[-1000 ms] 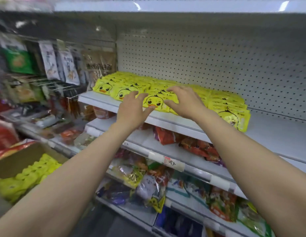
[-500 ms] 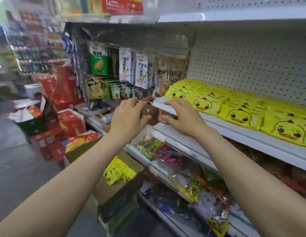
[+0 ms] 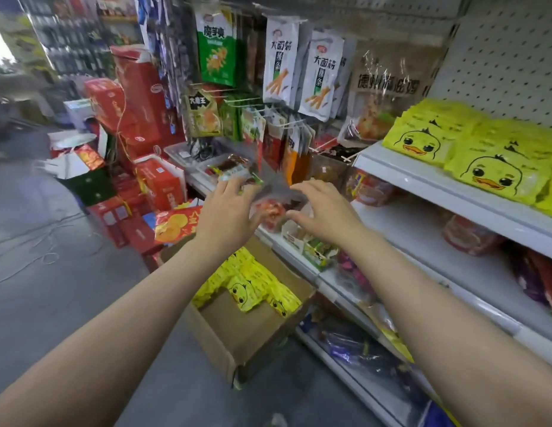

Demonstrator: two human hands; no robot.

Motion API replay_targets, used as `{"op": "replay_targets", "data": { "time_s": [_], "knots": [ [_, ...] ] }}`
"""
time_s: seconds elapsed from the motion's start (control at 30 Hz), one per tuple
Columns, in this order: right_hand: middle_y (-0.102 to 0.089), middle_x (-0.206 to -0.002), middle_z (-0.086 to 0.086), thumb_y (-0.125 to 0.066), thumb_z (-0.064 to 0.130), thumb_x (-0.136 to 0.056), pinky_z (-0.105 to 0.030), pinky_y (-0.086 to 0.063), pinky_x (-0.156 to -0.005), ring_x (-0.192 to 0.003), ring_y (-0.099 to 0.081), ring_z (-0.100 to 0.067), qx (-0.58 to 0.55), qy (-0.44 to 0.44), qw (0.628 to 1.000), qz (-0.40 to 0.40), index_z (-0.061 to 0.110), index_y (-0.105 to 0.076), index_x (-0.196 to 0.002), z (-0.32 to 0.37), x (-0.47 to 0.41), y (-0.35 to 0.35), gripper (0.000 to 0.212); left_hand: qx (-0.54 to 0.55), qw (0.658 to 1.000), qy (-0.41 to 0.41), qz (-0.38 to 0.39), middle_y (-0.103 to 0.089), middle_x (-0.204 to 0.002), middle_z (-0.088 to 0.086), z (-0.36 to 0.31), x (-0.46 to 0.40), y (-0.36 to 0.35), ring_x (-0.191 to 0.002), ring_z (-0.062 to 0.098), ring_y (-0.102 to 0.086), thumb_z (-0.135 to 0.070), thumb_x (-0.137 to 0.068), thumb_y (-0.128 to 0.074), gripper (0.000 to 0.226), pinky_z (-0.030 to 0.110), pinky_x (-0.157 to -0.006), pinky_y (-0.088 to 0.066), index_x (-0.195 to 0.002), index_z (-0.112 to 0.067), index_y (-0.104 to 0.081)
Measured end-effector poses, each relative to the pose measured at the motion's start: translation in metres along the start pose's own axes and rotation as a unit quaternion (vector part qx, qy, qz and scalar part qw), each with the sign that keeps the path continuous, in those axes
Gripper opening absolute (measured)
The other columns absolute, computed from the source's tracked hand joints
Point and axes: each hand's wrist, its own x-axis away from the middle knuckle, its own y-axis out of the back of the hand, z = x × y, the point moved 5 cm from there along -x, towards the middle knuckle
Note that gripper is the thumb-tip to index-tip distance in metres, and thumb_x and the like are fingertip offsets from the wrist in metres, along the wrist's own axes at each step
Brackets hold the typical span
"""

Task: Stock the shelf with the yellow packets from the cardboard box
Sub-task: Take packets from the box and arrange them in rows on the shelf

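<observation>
Yellow duck-face packets (image 3: 472, 149) lie stacked on the white upper shelf (image 3: 422, 180) at the right. More yellow packets (image 3: 253, 282) sit in the open cardboard box (image 3: 237, 340) on the floor below my arms. My left hand (image 3: 228, 211) and my right hand (image 3: 324, 211) hover side by side above the box, left of the shelf's end, fingers spread and relaxed. Neither hand holds a packet.
Hanging snack bags (image 3: 278, 60) fill the pegs behind my hands. Red cartons (image 3: 136, 97) are piled on the floor at the left. Lower shelves (image 3: 422, 229) hold red and purple snack bags. Grey aisle floor (image 3: 46, 272) stretches to the left.
My view has swung left and down. Both hands left the stacked packets on the shelf and moved left to above the cardboard box, which now shows fully.
</observation>
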Motion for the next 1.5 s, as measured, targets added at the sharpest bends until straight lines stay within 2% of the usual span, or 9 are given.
{"op": "replay_targets", "data": {
  "time_s": [0.2, 0.4, 0.57, 0.7, 0.8, 1.03, 1.2, 1.37, 1.5],
  "knots": [
    [-0.043, -0.148, 0.002, -0.056, 0.048, -0.095, -0.036, -0.033, -0.108, -0.136, -0.036, -0.024, -0.033, -0.018, 0.996, 0.076, 0.025, -0.043, -0.145, -0.028, -0.069, -0.087, 0.057, -0.009, 0.997, 0.031, 0.066, -0.054, -0.13, 0.009, 0.056, -0.033, -0.085, -0.117, 0.033, -0.049, -0.048, -0.086, -0.061, 0.05, 0.045, -0.089, -0.047, -0.129, -0.024, -0.055],
    [-0.043, -0.148, -0.006, -0.06, 0.045, -0.094, -0.037, -0.032, -0.109, -0.139, -0.036, -0.028, -0.092, -0.082, 0.974, 0.188, 0.019, -0.044, -0.144, -0.062, -0.109, -0.202, 0.059, 0.028, 0.977, 0.069, 0.199, -0.049, -0.136, 0.01, 0.108, -0.044, -0.197, -0.125, 0.033, -0.042, -0.051, -0.087, -0.06, 0.056, 0.049, -0.099, -0.042, -0.135, -0.025, -0.049],
    [-0.046, -0.145, -0.009, -0.06, 0.046, -0.094, -0.039, -0.037, -0.107, -0.135, -0.041, -0.03, -0.121, -0.135, 0.937, 0.298, 0.018, -0.044, -0.145, -0.083, -0.096, -0.296, 0.06, 0.069, 0.936, 0.122, 0.324, -0.043, -0.144, 0.01, 0.136, -0.016, -0.287, -0.132, 0.033, -0.037, -0.051, -0.087, -0.062, 0.06, 0.045, -0.104, -0.036, -0.14, -0.028, -0.046],
    [-0.049, -0.144, -0.009, -0.062, 0.055, -0.088, -0.044, -0.046, -0.1, -0.126, -0.052, -0.03, -0.133, -0.198, 0.905, 0.351, 0.024, -0.05, -0.138, -0.102, -0.064, -0.367, 0.059, 0.098, 0.896, 0.124, 0.414, -0.042, -0.145, 0.013, 0.153, 0.01, -0.359, -0.135, 0.033, -0.034, -0.05, -0.085, -0.064, 0.064, 0.044, -0.108, -0.033, -0.141, -0.028, -0.044],
    [-0.055, -0.138, -0.012, -0.064, 0.048, -0.09, -0.039, -0.047, -0.094, -0.122, -0.054, -0.032, -0.148, -0.266, 0.872, 0.384, 0.02, -0.051, -0.137, -0.109, -0.038, -0.415, 0.056, 0.126, 0.87, 0.122, 0.461, -0.042, -0.145, 0.013, 0.168, 0.026, -0.412, -0.135, 0.033, -0.033, -0.046, -0.084, -0.067, 0.063, 0.044, -0.11, -0.033, -0.14, -0.028, -0.045],
    [-0.059, -0.129, -0.013, -0.071, 0.036, -0.086, -0.035, -0.043, -0.093, -0.122, -0.053, -0.032, -0.189, -0.379, 0.845, 0.326, 0.016, -0.055, -0.132, -0.114, -0.022, -0.484, 0.053, 0.177, 0.837, 0.058, 0.514, -0.043, -0.146, 0.011, 0.196, 0.048, -0.504, -0.138, 0.03, -0.033, -0.041, -0.08, -0.074, 0.065, 0.044, -0.109, -0.036, -0.139, -0.026, -0.049],
    [-0.056, -0.131, -0.008, -0.072, 0.042, -0.085, -0.035, -0.044, -0.093, -0.122, -0.051, -0.03, -0.145, -0.435, 0.845, 0.275, 0.021, -0.054, -0.13, -0.126, -0.013, -0.495, 0.053, 0.185, 0.834, 0.012, 0.519, -0.037, -0.151, 0.009, 0.196, 0.053, -0.528, -0.139, 0.028, -0.033, -0.035, -0.081, -0.074, 0.067, 0.044, -0.108, -0.037, -0.141, -0.023, -0.047],
    [-0.047, -0.138, -0.01, -0.078, 0.036, -0.081, -0.041, -0.046, -0.099, -0.128, -0.046, -0.032, -0.127, -0.443, 0.85, 0.255, 0.015, -0.053, -0.133, -0.132, -0.003, -0.503, 0.062, 0.192, 0.839, 0.016, 0.509, -0.038, -0.143, 0.004, 0.2, 0.054, -0.538, -0.128, 0.027, -0.044, -0.035, -0.078, -0.076, 0.073, 0.044, -0.094, -0.048, -0.142, -0.026, -0.043],
    [-0.049, -0.134, -0.009, -0.08, 0.035, -0.078, -0.042, -0.046, -0.096, -0.124, -0.05, -0.031, -0.133, -0.451, 0.849, 0.24, 0.017, -0.055, -0.128, -0.134, -0.005, -0.51, 0.059, 0.186, 0.835, -0.012, 0.518, -0.048, -0.132, 0.008, 0.199, 0.048, -0.546, -0.126, 0.029, -0.044, -0.037, -0.078, -0.076, 0.066, 0.043, -0.096, -0.045, -0.137, -0.023, -0.05]
  ]
}}
